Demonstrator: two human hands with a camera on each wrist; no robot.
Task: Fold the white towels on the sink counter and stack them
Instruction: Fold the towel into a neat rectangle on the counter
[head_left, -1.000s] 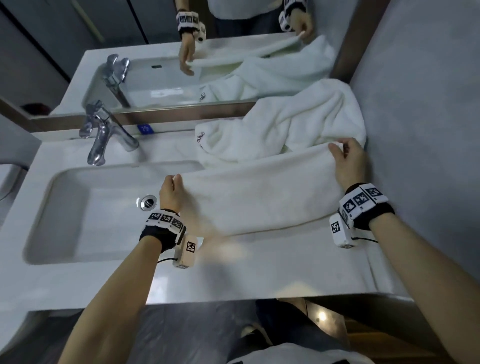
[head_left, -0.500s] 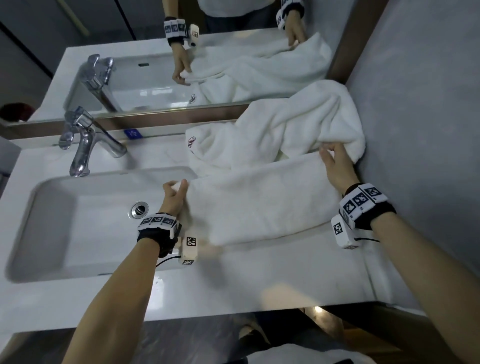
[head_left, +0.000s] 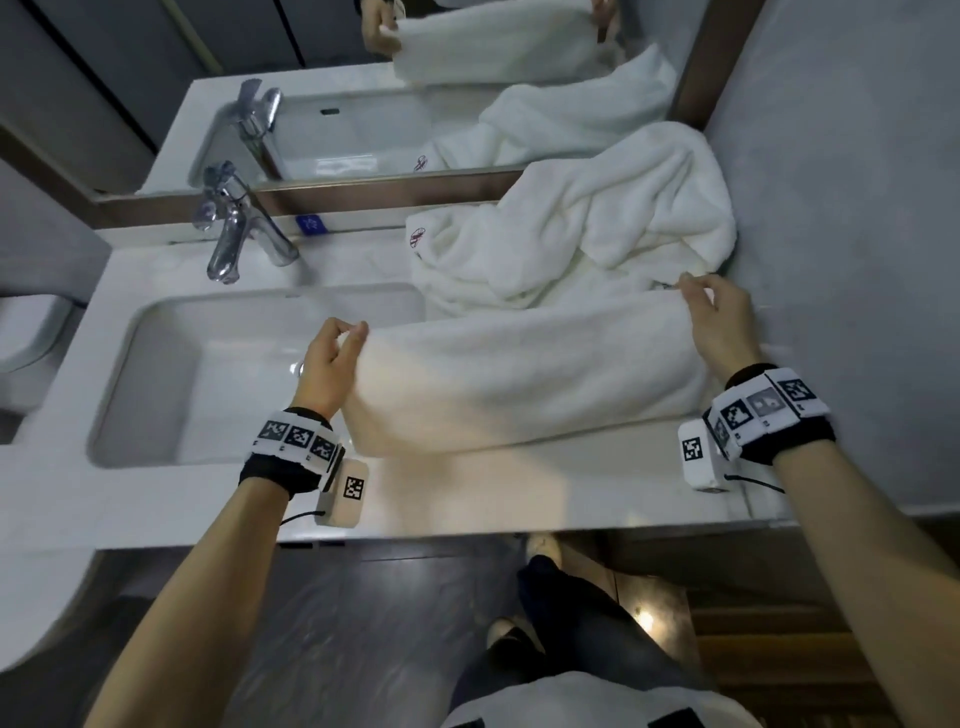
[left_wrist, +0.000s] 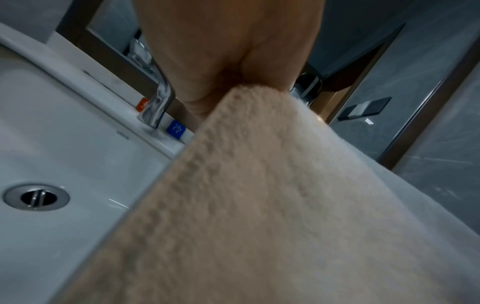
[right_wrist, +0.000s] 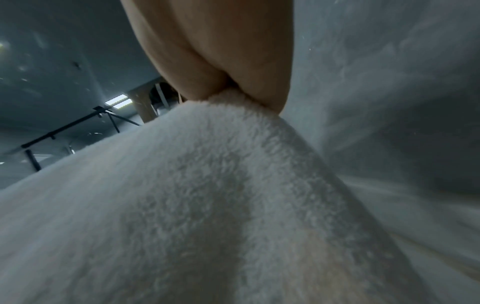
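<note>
A white towel (head_left: 524, 376) hangs stretched between my two hands above the counter (head_left: 519, 493), its lower edge near the counter top. My left hand (head_left: 348, 332) pinches its left top corner over the basin's right end. My right hand (head_left: 693, 291) pinches the right top corner close to the grey wall. Both wrist views show the towel (left_wrist: 259, 195) (right_wrist: 207, 205) pinched between thumb and fingers. Behind it a crumpled white towel (head_left: 582, 239) with a small red logo lies heaped against the mirror.
The white basin (head_left: 156, 374) with its drain (left_wrist: 36, 197) lies to the left, a chrome faucet (head_left: 234, 228) behind it. A mirror (head_left: 441, 104) runs along the back, a grey wall (head_left: 857, 208) closes the right side. The counter's front edge is near my wrists.
Both hands have lifted the towel's far edge off the counter, so it now hangs from the two pinched corners. The camera view has shifted back and down.
</note>
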